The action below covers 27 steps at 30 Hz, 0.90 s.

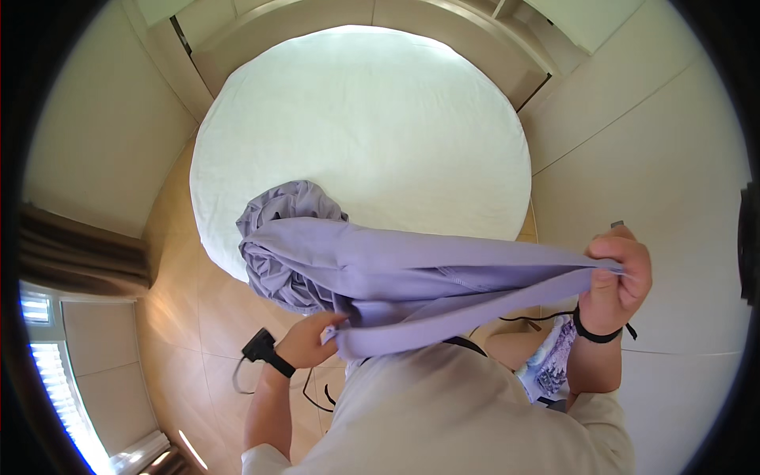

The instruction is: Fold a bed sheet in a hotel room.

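A lavender cloth with a wide hemmed edge is stretched between my two hands. My left hand pinches a corner of the hem close to my waist. At the other end, my right hand grips the gathered edge, held out to the right. Between the two grips the edge gapes into a long opening, and a stitched seam shows inside. The rest of the cloth lies bunched on the near left part of a mattress with a white cover, and some of it hangs over the side.
A curved beige headboard runs behind the mattress. To the right is a plain pale wall or panel. A brown curtain hangs at the left by a window. The floor is tan tile. Dark cables hang beside me.
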Tool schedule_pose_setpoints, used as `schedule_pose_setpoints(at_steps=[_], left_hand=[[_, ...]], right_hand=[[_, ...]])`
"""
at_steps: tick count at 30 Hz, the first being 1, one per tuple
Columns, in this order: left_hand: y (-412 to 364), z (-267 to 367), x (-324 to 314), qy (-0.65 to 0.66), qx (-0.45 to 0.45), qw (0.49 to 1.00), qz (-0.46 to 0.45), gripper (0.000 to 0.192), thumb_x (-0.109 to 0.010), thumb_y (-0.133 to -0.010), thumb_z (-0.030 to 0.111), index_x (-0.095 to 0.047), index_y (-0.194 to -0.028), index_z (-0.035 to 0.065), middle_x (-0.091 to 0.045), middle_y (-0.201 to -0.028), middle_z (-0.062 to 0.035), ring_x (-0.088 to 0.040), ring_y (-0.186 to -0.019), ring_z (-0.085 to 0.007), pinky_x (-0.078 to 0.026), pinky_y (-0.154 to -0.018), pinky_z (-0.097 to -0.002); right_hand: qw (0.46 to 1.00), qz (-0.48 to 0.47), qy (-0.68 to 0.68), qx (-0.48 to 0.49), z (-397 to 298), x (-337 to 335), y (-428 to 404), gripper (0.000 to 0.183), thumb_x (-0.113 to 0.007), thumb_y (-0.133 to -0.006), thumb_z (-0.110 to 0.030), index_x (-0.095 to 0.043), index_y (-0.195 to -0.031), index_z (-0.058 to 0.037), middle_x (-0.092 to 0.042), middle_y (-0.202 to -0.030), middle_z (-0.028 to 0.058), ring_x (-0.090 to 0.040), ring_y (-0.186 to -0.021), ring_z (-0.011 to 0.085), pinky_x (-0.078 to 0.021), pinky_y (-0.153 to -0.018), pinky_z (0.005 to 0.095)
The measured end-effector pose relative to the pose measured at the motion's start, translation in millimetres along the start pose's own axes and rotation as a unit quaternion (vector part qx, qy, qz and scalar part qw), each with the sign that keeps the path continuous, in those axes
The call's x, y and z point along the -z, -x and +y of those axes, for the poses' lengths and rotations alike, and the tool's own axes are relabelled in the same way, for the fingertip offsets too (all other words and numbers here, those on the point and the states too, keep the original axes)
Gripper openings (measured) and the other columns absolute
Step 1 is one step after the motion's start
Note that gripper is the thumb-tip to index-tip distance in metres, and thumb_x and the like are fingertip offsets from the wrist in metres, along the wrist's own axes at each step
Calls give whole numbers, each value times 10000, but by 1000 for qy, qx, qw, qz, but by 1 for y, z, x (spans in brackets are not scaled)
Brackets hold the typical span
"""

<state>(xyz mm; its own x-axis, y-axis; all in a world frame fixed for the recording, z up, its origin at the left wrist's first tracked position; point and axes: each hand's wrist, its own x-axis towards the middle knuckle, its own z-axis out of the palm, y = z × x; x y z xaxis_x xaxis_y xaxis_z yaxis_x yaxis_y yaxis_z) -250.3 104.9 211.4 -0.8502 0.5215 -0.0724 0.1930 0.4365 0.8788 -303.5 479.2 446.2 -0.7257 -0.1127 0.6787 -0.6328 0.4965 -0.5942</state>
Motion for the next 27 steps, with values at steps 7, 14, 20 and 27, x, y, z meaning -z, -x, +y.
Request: schedule_pose_setpoints(at_steps=[7,14,20,27], left_hand=[[-91,120,-5,71,-166,929,322,510,-730,-672,-8,-530,-1140,19,-593,-1055,-158,-615,-913,-303,-500,-788,-348],[-112,91,-2,-110,-333,864,360,430,-665,-626,-79,-516,-1010,43,-588,-1131,-222,-652,-759,-296,-537,-595,-349],[-97,29,-7,-189,-350,878,265,241,-644,-659,-48,-588,-874,46,-595,-1119,-193,-637,-712,-261,-527,-565,-342],[-79,-36,-44,-151,-129,979,48,225,-581,-706,-9,-691,-894,45,-628,-1104,-125,-622,-893,-311,-521,-758,-373]], right_hand=[[992,-118,-12,45,-25,-39,-8,135,-608,-796,-25,-653,-924,-25,-635,-722,78,-542,-554,173,-407,-487,264],[993,-103,23,44,-30,-33,-4,120,-610,-816,-34,-651,-925,-4,-623,-708,83,-541,-548,171,-413,-483,264],[998,-57,31,21,-20,-18,0,124,-621,-873,-98,-638,-923,15,-592,-707,60,-497,-599,138,-381,-530,250],[999,22,3,-30,-18,-13,1,195,-663,-860,-171,-629,-914,13,-541,-719,31,-430,-633,99,-316,-575,223]])
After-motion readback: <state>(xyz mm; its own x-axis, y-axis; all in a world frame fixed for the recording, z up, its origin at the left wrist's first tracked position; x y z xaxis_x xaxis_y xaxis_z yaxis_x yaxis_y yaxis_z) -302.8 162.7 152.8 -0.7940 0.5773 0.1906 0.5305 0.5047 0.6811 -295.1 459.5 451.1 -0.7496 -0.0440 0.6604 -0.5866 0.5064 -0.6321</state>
